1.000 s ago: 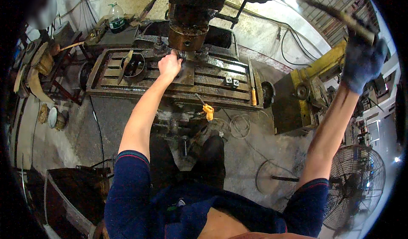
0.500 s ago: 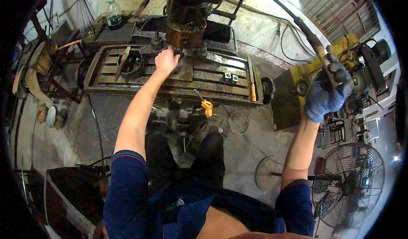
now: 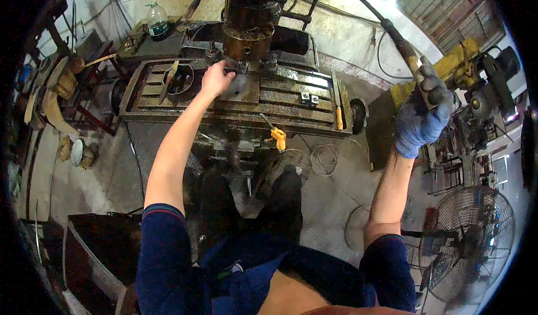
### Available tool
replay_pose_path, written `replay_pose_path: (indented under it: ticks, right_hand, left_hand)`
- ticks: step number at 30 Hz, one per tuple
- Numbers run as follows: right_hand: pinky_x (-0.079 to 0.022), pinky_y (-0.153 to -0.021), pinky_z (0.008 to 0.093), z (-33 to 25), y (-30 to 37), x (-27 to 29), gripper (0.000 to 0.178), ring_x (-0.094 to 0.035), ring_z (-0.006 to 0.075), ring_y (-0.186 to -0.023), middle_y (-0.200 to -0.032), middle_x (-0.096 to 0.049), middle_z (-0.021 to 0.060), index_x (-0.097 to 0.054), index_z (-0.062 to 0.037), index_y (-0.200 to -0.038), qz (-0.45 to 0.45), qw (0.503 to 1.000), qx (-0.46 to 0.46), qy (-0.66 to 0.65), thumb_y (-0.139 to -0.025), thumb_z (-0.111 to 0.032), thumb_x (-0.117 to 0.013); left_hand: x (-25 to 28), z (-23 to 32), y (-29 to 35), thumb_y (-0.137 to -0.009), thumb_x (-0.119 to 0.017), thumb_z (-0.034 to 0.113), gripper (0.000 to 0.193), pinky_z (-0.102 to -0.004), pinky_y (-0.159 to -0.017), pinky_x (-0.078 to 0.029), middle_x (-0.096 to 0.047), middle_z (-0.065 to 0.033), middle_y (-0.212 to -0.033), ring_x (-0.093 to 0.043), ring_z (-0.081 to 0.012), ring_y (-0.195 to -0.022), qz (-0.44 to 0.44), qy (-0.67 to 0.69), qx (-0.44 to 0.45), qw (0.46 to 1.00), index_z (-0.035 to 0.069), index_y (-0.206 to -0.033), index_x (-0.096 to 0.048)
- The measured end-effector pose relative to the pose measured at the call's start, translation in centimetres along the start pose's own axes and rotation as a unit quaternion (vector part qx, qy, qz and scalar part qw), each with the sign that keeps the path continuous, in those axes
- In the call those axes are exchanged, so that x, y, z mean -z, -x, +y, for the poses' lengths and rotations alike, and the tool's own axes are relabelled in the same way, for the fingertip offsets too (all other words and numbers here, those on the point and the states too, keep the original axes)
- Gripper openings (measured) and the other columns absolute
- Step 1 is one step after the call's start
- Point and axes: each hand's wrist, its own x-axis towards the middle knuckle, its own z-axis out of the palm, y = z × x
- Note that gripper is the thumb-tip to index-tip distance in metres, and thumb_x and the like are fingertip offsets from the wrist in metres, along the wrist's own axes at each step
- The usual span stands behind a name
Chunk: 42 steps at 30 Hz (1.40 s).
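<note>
My bare left hand (image 3: 217,79) is at the machine table (image 3: 190,112), just below and left of the round spindle head (image 3: 246,43). Its fingers are curled in, with the thumb on the right side; whatever they pinch, if anything, is hidden. A flat plate (image 3: 244,89) lies under the spindle, beside that hand. My right hand (image 3: 424,116), in a blue-grey glove, is raised at the right and wrapped round the end of a long lever (image 3: 395,35) coming down from the machine's top.
On the table are a round pan (image 3: 188,82), two small dark blocks (image 3: 309,98) and a yellow-handled file (image 3: 339,116). A yellow air gun (image 3: 278,138) hangs at the front edge. A caged fan (image 3: 465,242) stands at lower right; a coiled hose (image 3: 324,159) lies on the floor.
My left hand has drawn slightly left from under the spindle, baring more of the plate. My right hand and the lever end have shifted a little left. The whole view has moved slightly.
</note>
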Motion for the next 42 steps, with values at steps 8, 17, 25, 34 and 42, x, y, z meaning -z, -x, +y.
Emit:
replay_pose_path:
  ticks: [8, 17, 25, 34, 42]
  right_hand:
    - [-0.036, -0.094, 0.0435, -0.9, -2.6, -0.8, 0.025, -0.056, 0.0290, -0.093, -0.084, -0.057, 0.0118, -0.050, -0.0004, -0.079, -0.074, 0.997, 0.021, 0.005, -0.088, -0.022, -0.042]
    - [-0.040, -0.092, 0.0427, -1.6, -3.1, -0.4, 0.033, -0.059, 0.0270, -0.086, -0.085, -0.062, 0.0167, -0.056, 0.0041, -0.077, -0.094, 0.983, 0.060, 0.149, -0.088, -0.024, -0.041]
    - [-0.038, -0.089, 0.0334, -1.8, -1.9, -0.6, 0.036, -0.056, 0.0229, -0.090, -0.082, -0.058, 0.0117, -0.054, 0.0032, -0.081, -0.054, 0.997, -0.032, 0.055, -0.090, -0.028, -0.040]
    - [-0.039, -0.083, 0.0309, -1.4, -1.7, -0.7, 0.031, -0.055, 0.0190, -0.080, -0.086, -0.062, 0.0122, -0.058, 0.0022, -0.080, -0.056, 0.993, 0.015, 0.103, -0.084, -0.028, -0.051]
    - [-0.030, -0.097, 0.0532, -0.9, 0.5, -0.6, 0.029, -0.054, 0.0329, -0.096, -0.081, -0.056, 0.0130, -0.051, -0.0012, -0.072, -0.025, 0.998, -0.030, 0.046, -0.086, -0.026, -0.046]
  left_hand:
    - [-2.7, -1.9, -4.5, -0.071, -0.065, 0.026, 0.035, -0.0397, -0.071, -0.049, -0.063, -0.0141, -0.066, -0.063, -0.0304, -0.073, -0.091, -0.062, 0.069, 0.991, 0.003, -0.097, -0.061]
    - [-3.7, -0.8, -3.6, -0.069, -0.066, 0.025, 0.032, -0.0412, -0.075, -0.047, -0.063, -0.0174, -0.089, -0.059, -0.0327, -0.086, 0.000, -0.053, 0.032, 0.998, 0.013, -0.098, -0.064]
    - [-3.2, 0.3, -3.0, -0.068, -0.068, 0.023, 0.033, -0.0423, -0.073, -0.048, -0.063, -0.0195, -0.086, -0.060, -0.0342, -0.084, 0.037, -0.074, 0.003, 0.997, 0.010, -0.098, -0.064]
    - [-2.9, 0.9, -2.6, -0.070, -0.068, 0.025, 0.029, -0.0424, -0.072, -0.048, -0.063, -0.0196, -0.084, -0.060, -0.0341, -0.084, 0.043, -0.099, 0.044, 0.993, 0.006, -0.091, -0.066]
    - [-2.1, -0.1, -2.6, -0.073, -0.066, 0.020, 0.040, -0.0396, -0.066, -0.049, -0.064, -0.0174, -0.075, -0.063, -0.0294, -0.072, 0.013, -0.087, 0.046, 0.995, 0.003, -0.108, -0.058]
